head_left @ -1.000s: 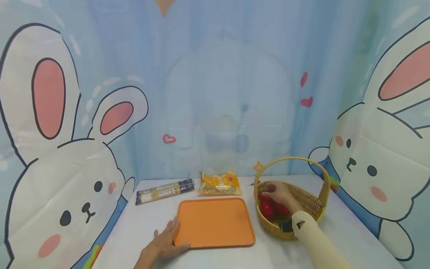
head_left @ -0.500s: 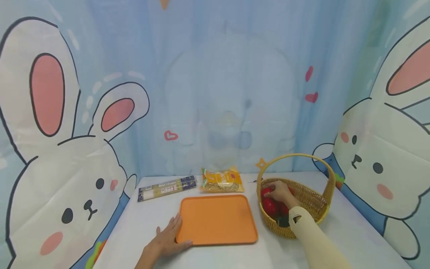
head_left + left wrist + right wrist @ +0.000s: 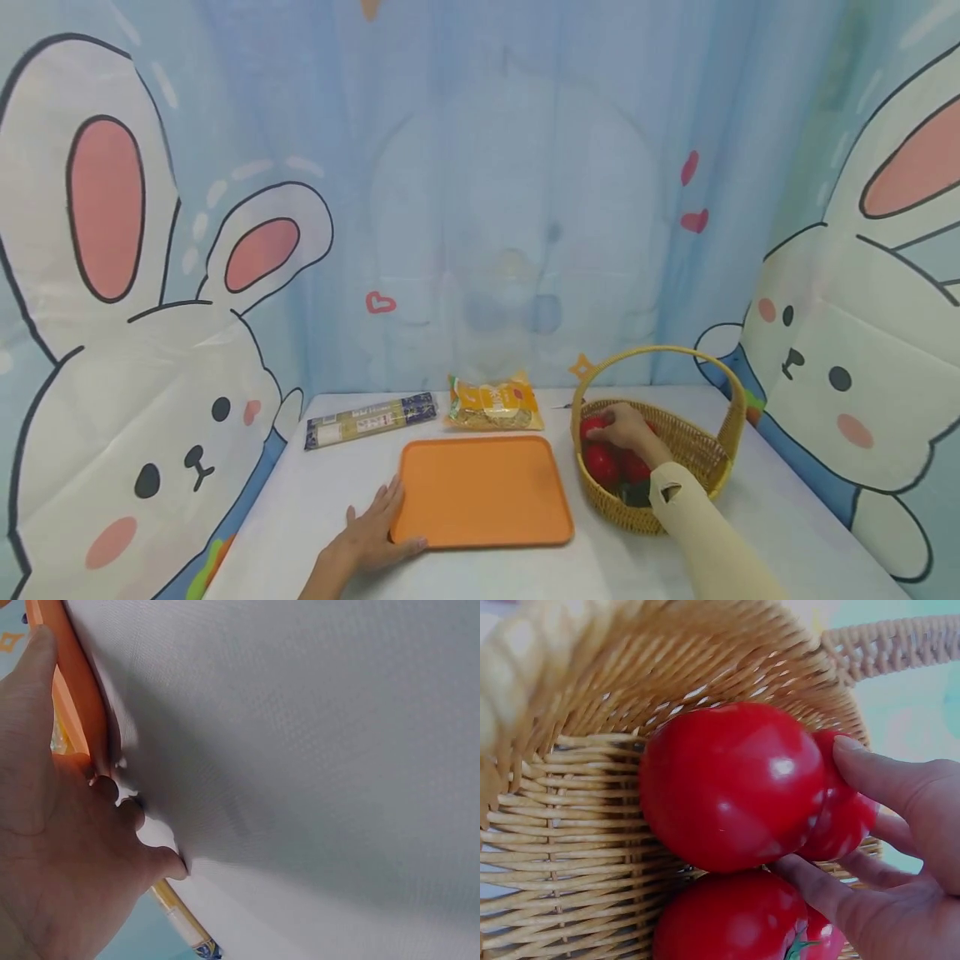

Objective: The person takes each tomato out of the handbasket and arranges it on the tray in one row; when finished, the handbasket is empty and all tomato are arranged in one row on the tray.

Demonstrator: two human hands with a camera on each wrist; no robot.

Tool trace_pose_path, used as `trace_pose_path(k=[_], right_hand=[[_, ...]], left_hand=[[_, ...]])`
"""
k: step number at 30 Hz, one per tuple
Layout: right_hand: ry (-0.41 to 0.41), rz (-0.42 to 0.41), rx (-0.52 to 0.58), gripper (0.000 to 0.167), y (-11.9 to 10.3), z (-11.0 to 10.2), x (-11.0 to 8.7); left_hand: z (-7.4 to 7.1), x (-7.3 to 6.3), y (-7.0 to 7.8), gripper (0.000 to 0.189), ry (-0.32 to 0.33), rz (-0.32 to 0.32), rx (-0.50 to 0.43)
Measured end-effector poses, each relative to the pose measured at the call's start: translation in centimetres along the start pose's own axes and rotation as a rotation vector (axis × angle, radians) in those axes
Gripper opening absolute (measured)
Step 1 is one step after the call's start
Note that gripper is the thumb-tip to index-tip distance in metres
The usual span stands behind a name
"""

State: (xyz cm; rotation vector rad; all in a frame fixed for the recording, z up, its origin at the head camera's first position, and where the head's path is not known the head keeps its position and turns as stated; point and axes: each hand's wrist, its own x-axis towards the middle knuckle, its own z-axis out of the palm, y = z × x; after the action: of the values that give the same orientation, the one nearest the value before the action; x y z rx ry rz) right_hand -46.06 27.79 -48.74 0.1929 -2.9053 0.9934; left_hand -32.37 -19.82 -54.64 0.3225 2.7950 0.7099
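Observation:
My right hand [image 3: 633, 433] reaches into a wicker basket [image 3: 697, 446] at the right of the table. In the right wrist view, thumb and fingers grip a red tomato [image 3: 836, 821] by the basket's wall, partly hidden behind a larger tomato [image 3: 731, 787]. Another tomato [image 3: 727, 922] with a bit of green stem lies beside them. My left hand [image 3: 367, 533] lies with spread, straight fingers against the left edge of an orange tray [image 3: 483, 493]; its thumb touches the near left corner. In the left wrist view, that hand [image 3: 67, 847] borders the tray's rim [image 3: 79, 682].
Behind the tray lie a long, narrow package [image 3: 371, 421] with dark blue ends and a yellow bag of food [image 3: 495, 404]. The basket's tall handle [image 3: 660, 350] arches over its opening. A rabbit-print curtain [image 3: 480, 208] hangs at the table's back edge.
The head view has shifted slightly. Both hands stay nearly in place, the right inside the basket and the left at the tray.

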Motion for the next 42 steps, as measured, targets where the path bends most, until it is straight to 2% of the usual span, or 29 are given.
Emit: trace_pose_path(k=[5,10,14,21,28,35,40,42], right_hand=[[-0.021,0.082,0.141,0.057,0.0,-0.1,-0.4],[-0.061,0.101,0.216,0.059,-0.4,-0.9,-1.1],[-0.059,0.107,0.177,0.068,-0.9,-1.6,-1.5],[-0.017,0.019,0.11,0.083,-1.9,-2.4,-2.6],[0.037,-0.073,0.062,0.083,-3.0,-3.1,-3.7],[-0.038,-0.089,0.055,0.084,-4.7,-4.4,-5.5],[-0.127,-0.127,-0.004,0.071,-6.2,-4.8,-6.8],[-0.167,-0.172,-0.014,0.065,-6.9,-4.8,-7.1]], left_hand=[[0.4,0.2,-0.3,0.112,0.016,0.01,0.012],[0.6,0.4,-0.6,0.113,0.023,0.015,0.011],[0.1,0.0,0.0,0.112,0.014,0.017,0.013],[0.5,0.3,-0.7,0.117,0.011,0.033,-0.017],[0.9,0.6,-1.0,0.122,0.033,0.035,-0.019],[0.3,0.2,-0.3,0.118,0.023,0.015,-0.004],[0.1,0.1,-0.2,0.112,0.026,0.007,0.018],[0.2,0.1,-0.2,0.111,0.027,0.013,0.026]])
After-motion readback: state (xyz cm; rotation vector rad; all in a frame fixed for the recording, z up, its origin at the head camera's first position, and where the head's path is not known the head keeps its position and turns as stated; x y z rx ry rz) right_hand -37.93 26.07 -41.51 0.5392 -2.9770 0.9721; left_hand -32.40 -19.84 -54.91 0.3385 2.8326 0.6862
